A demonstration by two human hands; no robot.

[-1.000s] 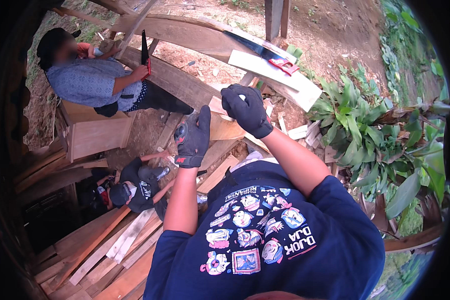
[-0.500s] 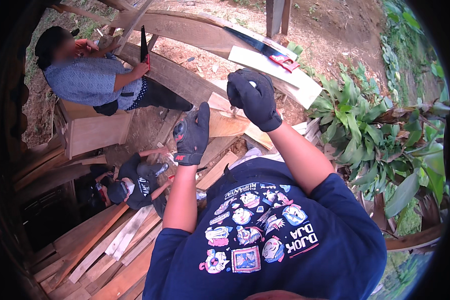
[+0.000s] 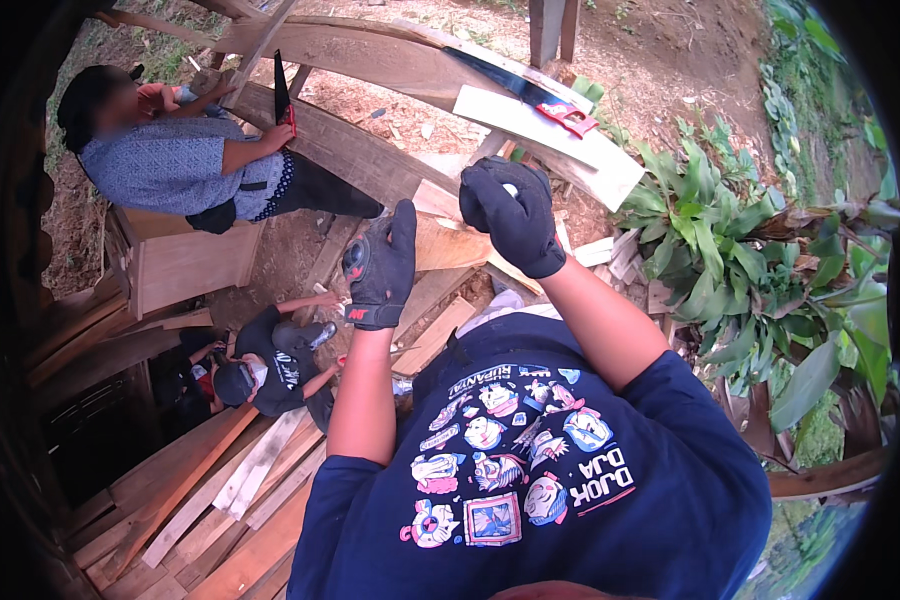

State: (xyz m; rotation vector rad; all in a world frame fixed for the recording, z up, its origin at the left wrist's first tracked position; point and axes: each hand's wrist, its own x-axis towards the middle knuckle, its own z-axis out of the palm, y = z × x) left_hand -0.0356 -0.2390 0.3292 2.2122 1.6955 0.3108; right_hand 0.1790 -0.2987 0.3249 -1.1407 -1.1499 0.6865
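My right hand (image 3: 513,220), in a black glove, is raised in front of me with its fingers curled into a fist. A small pale round spot (image 3: 511,189) shows at the top of that fist; what it belongs to is hidden. To its left is my left hand (image 3: 380,268), also in a black glove, with the thumb stretched out and the other fingers foreshortened. Nothing shows in the left hand. The hands are apart, above wooden boards (image 3: 450,245) lying on the ground.
A red-handled saw (image 3: 568,118) lies across a pale board (image 3: 540,130) ahead. At the left, a person (image 3: 180,165) grips another saw (image 3: 283,95) by a long plank (image 3: 350,145). A second person (image 3: 275,360) crouches below, near stacked planks (image 3: 210,490). Leafy plants (image 3: 720,240) grow at the right.
My right hand has come slightly down and toward me, still closed. My left hand has barely shifted. The crouching person's near arm has moved a little.
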